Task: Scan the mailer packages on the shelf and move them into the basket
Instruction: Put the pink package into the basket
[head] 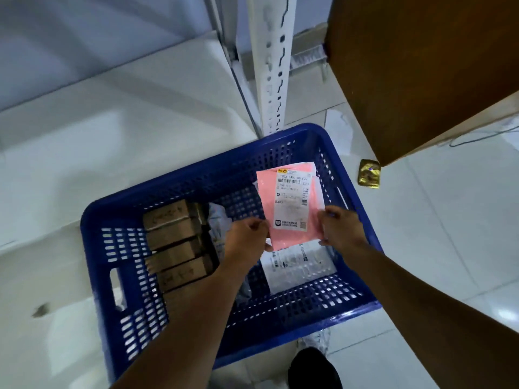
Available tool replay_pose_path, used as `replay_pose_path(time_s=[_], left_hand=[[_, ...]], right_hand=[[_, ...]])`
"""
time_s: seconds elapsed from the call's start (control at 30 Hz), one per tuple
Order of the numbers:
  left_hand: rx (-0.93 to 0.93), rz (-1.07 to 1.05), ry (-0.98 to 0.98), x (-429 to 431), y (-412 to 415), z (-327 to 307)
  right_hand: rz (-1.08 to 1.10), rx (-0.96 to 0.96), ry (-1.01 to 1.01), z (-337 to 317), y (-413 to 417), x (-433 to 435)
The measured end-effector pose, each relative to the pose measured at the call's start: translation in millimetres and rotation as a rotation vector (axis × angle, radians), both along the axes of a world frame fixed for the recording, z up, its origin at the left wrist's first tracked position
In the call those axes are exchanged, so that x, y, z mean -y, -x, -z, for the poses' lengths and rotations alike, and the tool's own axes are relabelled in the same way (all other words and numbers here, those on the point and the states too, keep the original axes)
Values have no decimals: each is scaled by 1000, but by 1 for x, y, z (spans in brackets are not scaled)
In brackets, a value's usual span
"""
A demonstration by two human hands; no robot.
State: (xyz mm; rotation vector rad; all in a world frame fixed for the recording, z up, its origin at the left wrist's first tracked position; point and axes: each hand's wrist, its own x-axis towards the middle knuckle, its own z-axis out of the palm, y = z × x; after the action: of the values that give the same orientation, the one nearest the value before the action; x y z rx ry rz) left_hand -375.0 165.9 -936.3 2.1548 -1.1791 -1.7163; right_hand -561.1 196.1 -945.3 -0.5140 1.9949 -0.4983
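Note:
A pink mailer package (290, 203) with a white shipping label hangs over the inside of the blue plastic basket (196, 352). My left hand (247, 238) pinches its lower left edge and my right hand (341, 228) pinches its lower right edge. Beneath it in the basket lie a white mailer (299, 266) with a label, another pale mailer (217, 223) and several brown cardboard boxes (177, 244) stacked along the left side. No scanner is in view.
The basket stands on a pale tiled floor. A white slotted shelf post (273, 66) rises behind it, with a white shelf surface (112, 108) to the left. A brown wooden panel (421, 66) fills the upper right. A gold wrapper (369, 174) lies on the floor.

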Motion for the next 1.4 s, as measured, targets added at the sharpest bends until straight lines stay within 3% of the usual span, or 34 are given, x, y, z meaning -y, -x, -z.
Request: replay_pose_path(time_s=[0.37,0.6,0.73,1.07,1.4], left_hand=[[-44,-117,-141,-4,19,121],[-12,-72,-84,14,34,175],[21,-82,-66,14,40,195],[52,-145,-85,18,52,227],[149,61,-73,26,24,211]], right_hand=[[-7,14,-58,111,8,15],[-45,-46,-12,192,22,25],[-42,-72,-6,173,10,34],[38,-145,-54,204,9,40],[-122,-222,-221,172,9,44]])
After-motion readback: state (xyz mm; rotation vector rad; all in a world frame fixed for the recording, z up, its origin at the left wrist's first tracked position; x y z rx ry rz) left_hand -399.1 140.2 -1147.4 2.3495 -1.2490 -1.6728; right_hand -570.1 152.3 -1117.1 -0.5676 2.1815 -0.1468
